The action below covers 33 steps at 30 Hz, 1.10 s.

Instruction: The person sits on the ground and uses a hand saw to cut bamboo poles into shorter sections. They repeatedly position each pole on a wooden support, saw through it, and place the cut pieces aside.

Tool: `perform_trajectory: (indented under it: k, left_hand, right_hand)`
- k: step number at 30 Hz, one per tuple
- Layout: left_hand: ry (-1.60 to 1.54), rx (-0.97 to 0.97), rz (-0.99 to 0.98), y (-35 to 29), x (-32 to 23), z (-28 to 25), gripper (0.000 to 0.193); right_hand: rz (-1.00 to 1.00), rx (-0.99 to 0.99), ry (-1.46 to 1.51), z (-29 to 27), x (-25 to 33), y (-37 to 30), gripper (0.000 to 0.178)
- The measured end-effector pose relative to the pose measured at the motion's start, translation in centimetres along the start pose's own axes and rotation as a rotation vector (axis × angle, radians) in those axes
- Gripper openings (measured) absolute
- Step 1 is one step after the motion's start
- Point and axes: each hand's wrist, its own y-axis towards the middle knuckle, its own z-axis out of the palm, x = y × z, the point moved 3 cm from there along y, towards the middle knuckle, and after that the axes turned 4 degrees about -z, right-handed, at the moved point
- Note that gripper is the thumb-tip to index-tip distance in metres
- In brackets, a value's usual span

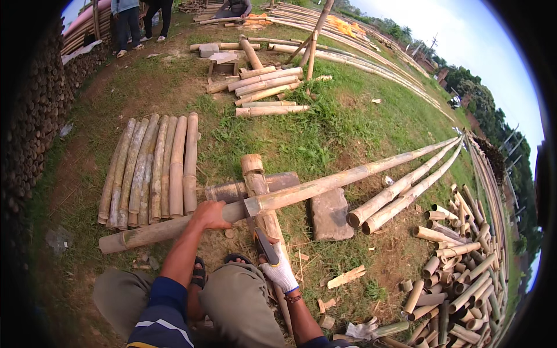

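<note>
A long bamboo pole [325, 190] slants across in front of me, from low on the left up to the far right. My bare left hand [210, 216] is wrapped round its thicker near part. In a white knit glove, my right hand [281, 272] grips the dark handle of a hand saw [266, 246]. The saw's blade reaches up to the underside of the pole, close to a pale step in its surface; whether it has cut in is hidden. Beneath, the pole rests across a shorter, thick bamboo piece [253, 169], which lies over a dark log [226, 192].
Cut bamboo lengths [154, 165] lie side by side at left, with another stack [264, 87] farther ahead. A flat stone block [332, 214] sits right of the saw. Short offcuts [458, 267] pile up at right. Two people stand at the far left; another sits at the back.
</note>
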Motion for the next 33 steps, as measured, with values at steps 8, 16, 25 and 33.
perform_trajectory:
  k: [8,16,25,33]
  left_hand:
    - [-0.030,0.017,-0.020,-1.6,-0.9,0.5,0.092]
    - [-0.023,0.038,-0.034,-2.2,0.0,1.0,0.089]
    - [0.033,-0.004,-0.029,-2.3,-1.0,0.1,0.092]
    - [-0.030,0.059,-0.011,-1.7,0.6,0.3,0.102]
  right_hand:
    - [-0.024,-0.071,-0.015,0.8,0.2,-5.0,0.065]
    - [0.111,-0.012,0.103,-3.1,-0.1,-22.4,0.071]
    - [0.006,-0.023,-0.072,1.7,1.1,5.7,0.057]
    - [0.081,0.006,-0.042,-1.5,2.1,-14.7,0.068]
